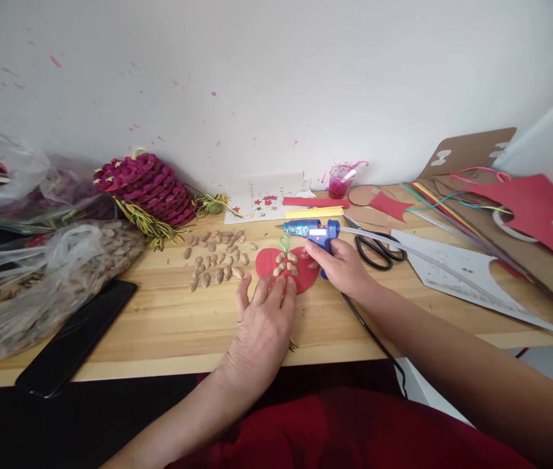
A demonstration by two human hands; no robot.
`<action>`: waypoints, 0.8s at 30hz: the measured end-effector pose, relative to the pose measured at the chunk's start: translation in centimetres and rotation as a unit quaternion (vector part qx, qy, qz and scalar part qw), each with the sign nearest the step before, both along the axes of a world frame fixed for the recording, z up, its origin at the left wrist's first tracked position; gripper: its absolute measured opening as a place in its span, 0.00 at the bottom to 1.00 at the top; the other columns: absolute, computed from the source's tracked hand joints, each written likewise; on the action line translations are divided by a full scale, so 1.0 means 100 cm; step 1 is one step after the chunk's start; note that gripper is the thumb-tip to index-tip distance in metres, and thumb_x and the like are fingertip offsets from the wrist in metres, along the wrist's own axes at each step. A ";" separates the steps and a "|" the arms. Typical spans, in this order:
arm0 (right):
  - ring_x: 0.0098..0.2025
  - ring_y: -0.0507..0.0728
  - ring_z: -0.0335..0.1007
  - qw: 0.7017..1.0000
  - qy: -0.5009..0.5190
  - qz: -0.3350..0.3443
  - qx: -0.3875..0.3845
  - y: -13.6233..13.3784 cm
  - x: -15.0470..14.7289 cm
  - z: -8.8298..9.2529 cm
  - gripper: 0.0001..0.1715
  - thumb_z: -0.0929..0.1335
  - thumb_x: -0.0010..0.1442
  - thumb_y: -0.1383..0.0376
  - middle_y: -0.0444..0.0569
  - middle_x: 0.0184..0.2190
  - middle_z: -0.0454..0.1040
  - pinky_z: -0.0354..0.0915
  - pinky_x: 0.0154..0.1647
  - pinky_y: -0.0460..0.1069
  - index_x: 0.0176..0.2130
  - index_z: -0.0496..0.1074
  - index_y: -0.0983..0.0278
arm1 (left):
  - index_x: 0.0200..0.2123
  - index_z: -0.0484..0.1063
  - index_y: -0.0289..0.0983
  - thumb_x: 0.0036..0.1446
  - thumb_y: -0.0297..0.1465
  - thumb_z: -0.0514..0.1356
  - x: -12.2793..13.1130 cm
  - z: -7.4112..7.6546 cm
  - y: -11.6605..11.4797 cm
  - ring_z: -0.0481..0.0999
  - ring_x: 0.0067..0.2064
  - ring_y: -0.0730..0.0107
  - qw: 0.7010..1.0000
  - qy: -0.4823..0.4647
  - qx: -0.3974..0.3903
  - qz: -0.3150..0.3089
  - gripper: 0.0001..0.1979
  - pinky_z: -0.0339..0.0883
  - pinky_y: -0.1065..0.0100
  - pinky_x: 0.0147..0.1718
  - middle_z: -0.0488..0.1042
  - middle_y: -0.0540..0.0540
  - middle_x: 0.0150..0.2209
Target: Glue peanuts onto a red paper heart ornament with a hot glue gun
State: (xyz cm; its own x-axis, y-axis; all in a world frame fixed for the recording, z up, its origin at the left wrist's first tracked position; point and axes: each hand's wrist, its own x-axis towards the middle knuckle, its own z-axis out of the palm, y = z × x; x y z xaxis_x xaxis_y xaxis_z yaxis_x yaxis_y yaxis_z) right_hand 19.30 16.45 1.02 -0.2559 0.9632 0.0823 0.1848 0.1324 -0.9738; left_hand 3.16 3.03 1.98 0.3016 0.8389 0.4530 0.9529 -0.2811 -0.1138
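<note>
My right hand [347, 267] is wrapped round the handle of a blue hot glue gun [308, 229], whose nozzle points left. A long clear glue stick [417, 251] trails from its back. Below the gun lies a rounded red cutout [309, 279] with several peanuts [292, 268] in paired rows and a green cord loop [284, 243] at its top. My left hand [266, 319] rests with outstretched fingers on the cutout's lower part, thumb apart. Its fingertips hide what is under them. Loose peanuts [219, 275] lie in rows to the left.
At left are a bag of peanuts [105, 254], a black phone [78, 339] and a purple pinecone-like craft [152, 189] with tassels. Black-handled scissors [378, 254], white card [447, 267] and red scraps [530, 202] lie right. A stained cup [339, 181] stands by the wall.
</note>
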 end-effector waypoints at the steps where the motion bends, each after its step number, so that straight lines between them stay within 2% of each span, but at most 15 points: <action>1: 0.34 0.59 0.80 1.000 -0.001 0.000 0.001 0.000 0.000 0.000 0.28 0.72 0.61 0.41 0.53 0.34 0.84 0.76 0.38 0.53 0.34 0.79 0.63 | 0.58 0.75 0.32 0.66 0.16 0.53 0.000 0.000 0.000 0.78 0.54 0.53 1.000 0.003 0.001 0.000 0.21 0.58 0.43 0.62 0.83 0.39 0.53; 10: 0.35 0.60 0.80 1.000 -0.004 -0.010 -0.014 -0.001 0.003 0.000 0.31 0.72 0.59 0.39 0.54 0.35 0.85 0.75 0.38 0.54 0.36 0.80 0.64 | 0.59 0.75 0.29 0.64 0.18 0.56 0.002 0.000 -0.001 0.77 0.49 0.57 1.000 0.013 0.005 -0.001 0.21 0.66 0.48 0.55 0.82 0.39 0.54; 17: 0.38 0.61 0.82 0.998 0.015 -0.034 -0.047 -0.002 0.001 0.003 0.31 0.76 0.53 0.38 0.54 0.37 0.85 0.78 0.40 0.54 0.35 0.81 0.63 | 0.60 0.75 0.29 0.66 0.22 0.57 0.003 0.001 -0.002 0.75 0.51 0.57 1.000 0.018 -0.011 0.009 0.20 0.67 0.49 0.56 0.80 0.39 0.57; 24: 0.32 0.60 0.81 0.999 -0.005 -0.036 -0.039 0.000 0.002 0.007 0.26 0.76 0.54 0.41 0.53 0.35 0.85 0.78 0.36 0.54 0.33 0.82 0.61 | 0.62 0.74 0.28 0.67 0.24 0.55 0.002 0.000 -0.005 0.74 0.55 0.54 0.999 0.025 -0.023 0.011 0.22 0.67 0.46 0.58 0.78 0.38 0.61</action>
State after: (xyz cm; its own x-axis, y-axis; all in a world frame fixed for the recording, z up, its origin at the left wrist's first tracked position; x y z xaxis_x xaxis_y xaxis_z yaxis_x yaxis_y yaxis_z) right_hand 19.50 16.43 1.71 -0.1866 0.9824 0.0046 0.2002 0.0426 -0.9788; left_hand 3.41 2.49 1.98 0.3044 0.8653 0.3982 0.9523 -0.2662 -0.1494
